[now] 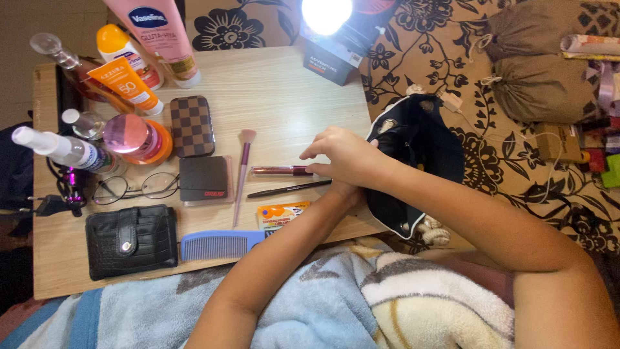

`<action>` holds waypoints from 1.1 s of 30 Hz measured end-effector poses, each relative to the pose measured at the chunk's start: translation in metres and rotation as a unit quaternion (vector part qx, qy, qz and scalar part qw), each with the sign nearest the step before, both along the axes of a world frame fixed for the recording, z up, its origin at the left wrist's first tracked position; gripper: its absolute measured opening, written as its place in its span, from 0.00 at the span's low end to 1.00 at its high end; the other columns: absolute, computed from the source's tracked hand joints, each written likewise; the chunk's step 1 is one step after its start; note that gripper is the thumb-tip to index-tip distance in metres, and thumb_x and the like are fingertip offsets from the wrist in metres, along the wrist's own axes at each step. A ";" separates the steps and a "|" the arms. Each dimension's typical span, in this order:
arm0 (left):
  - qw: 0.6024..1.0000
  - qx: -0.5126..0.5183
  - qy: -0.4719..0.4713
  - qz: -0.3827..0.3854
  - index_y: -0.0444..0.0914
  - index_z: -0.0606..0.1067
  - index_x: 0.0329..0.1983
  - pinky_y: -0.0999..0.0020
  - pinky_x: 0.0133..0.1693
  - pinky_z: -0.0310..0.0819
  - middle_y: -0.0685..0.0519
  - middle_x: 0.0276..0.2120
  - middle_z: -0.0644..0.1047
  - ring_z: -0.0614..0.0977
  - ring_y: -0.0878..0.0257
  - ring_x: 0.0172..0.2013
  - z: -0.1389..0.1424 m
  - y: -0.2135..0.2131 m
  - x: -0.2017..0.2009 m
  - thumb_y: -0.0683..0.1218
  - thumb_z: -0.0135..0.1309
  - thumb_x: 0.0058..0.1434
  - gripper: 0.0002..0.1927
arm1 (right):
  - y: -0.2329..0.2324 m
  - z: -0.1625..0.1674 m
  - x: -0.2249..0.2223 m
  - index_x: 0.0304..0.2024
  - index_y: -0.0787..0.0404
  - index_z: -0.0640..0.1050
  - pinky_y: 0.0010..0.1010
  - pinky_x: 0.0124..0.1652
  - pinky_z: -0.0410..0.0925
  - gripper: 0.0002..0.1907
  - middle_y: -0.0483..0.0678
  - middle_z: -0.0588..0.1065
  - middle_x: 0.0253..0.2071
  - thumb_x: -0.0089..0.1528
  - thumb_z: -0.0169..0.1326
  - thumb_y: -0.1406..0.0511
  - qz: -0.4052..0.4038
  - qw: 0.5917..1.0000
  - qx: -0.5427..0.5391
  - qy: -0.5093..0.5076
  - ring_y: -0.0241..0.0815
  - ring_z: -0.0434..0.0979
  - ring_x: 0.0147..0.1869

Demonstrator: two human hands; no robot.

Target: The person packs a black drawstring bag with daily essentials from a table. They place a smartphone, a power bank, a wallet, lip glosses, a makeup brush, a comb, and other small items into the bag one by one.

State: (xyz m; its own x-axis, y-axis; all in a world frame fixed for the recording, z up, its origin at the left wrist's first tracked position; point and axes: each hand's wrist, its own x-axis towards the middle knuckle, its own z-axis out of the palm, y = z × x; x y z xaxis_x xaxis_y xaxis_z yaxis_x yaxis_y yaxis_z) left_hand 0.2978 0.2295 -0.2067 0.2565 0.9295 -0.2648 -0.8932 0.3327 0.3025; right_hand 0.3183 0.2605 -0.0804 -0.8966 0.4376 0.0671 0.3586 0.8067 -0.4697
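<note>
Right hand (345, 157), fingers loosely spread, touches the maroon tube (281, 171) near the counter (284, 97) right edge; left hand hidden beneath it, state indeterminable.

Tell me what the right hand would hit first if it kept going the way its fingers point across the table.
The right hand points left, fingertips at the end of the dark red lip gloss tube. That tube comes first, then probably the pink makeup brush. Whether the fingertips already touch the tube is unclear.

orange sunscreen tube (126, 84) far left, dark box (330, 59) beside lamp

Head view, close, straight down
</note>
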 end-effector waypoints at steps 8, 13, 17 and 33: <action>0.949 0.078 0.283 0.117 0.43 0.70 0.48 0.66 0.42 0.70 0.56 0.38 0.72 0.73 0.67 0.39 -0.014 0.014 0.014 0.54 0.55 0.67 0.15 | 0.000 -0.031 -0.010 0.38 0.58 0.85 0.47 0.48 0.69 0.16 0.51 0.80 0.37 0.49 0.67 0.60 0.004 0.997 0.056 -0.046 0.56 0.77 0.47; 0.921 0.087 0.359 0.127 0.42 0.70 0.49 0.66 0.43 0.72 0.55 0.39 0.73 0.75 0.66 0.40 0.000 0.012 0.012 0.53 0.55 0.67 0.14 | 0.002 -0.037 -0.008 0.37 0.58 0.85 0.46 0.48 0.70 0.15 0.52 0.81 0.37 0.49 0.67 0.60 0.008 0.998 0.034 -0.058 0.55 0.78 0.45; 0.938 0.089 0.313 0.117 0.41 0.70 0.49 0.66 0.44 0.73 0.53 0.41 0.74 0.76 0.66 0.41 0.005 0.011 0.010 0.52 0.54 0.68 0.13 | 0.003 -0.034 -0.011 0.37 0.61 0.84 0.44 0.45 0.72 0.14 0.53 0.80 0.36 0.50 0.67 0.61 0.003 0.998 0.019 -0.067 0.55 0.79 0.43; 0.990 0.039 0.074 0.113 0.39 0.70 0.47 0.65 0.44 0.76 0.52 0.38 0.77 0.80 0.63 0.39 -0.010 0.009 0.003 0.47 0.54 0.70 0.09 | 0.041 0.105 0.119 0.45 0.61 0.82 0.29 0.46 0.74 0.17 0.48 0.84 0.39 0.56 0.65 0.61 -0.240 0.955 -0.156 -0.084 0.36 0.84 0.43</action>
State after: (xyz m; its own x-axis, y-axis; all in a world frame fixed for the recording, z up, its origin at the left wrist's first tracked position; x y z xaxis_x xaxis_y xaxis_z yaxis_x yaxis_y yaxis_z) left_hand 0.3005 0.2383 -0.2167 0.0039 0.9781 -0.2083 -0.8863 0.0998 0.4522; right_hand 0.4369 0.3017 0.0248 -0.5751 0.7758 -0.2596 0.7424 0.3616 -0.5640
